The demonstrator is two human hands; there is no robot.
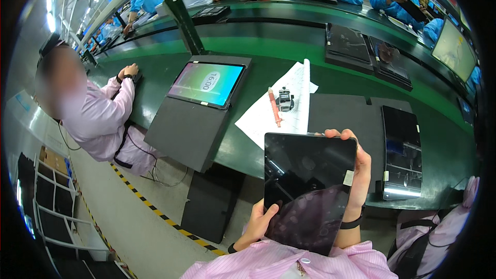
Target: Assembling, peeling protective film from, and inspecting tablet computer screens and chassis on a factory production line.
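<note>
The dark tablet [310, 191] is held upright at six o'clock, gripped by the left hand [259, 220] at its lower corner and the right hand [360, 173] along its far edge. For a clean check, fingertips are best kept off the glass.

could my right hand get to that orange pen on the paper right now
Probably not straight away: the right hand is gripping the dark tablet with the left hand. The pen lies uncovered just beyond it.
</note>
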